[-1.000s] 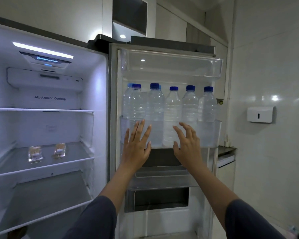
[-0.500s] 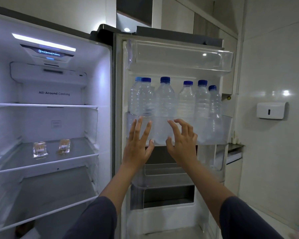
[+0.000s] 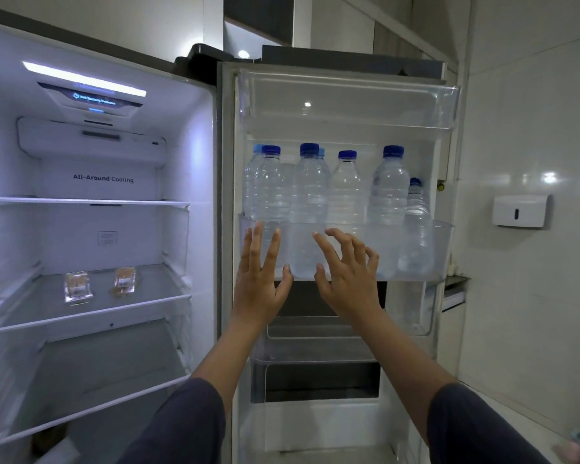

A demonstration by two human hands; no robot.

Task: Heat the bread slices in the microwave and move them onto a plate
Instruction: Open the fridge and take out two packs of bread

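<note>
Both hands are up in front of the open fridge door and neither is holding anything: the left hand (image 3: 260, 283) is flat with fingers spread, the right hand (image 3: 350, 279) is open too but with the fingers curled a bit. They're right at the front of the clear door bin (image 3: 439, 249), can't really tell if they're actually touching it. That bin is packed with blue-capped water bottles (image 3: 310, 195), with another clear bin (image 3: 349, 102) above it. Over in the lit fridge compartment, two small clear packs (image 3: 78, 287) with something brownish inside sit side by side on the middle glass shelf (image 3: 91, 316), could be the bread but it's too blurry to say. A white dispenser (image 3: 520, 211) hangs on the tiled wall to the right.
</note>
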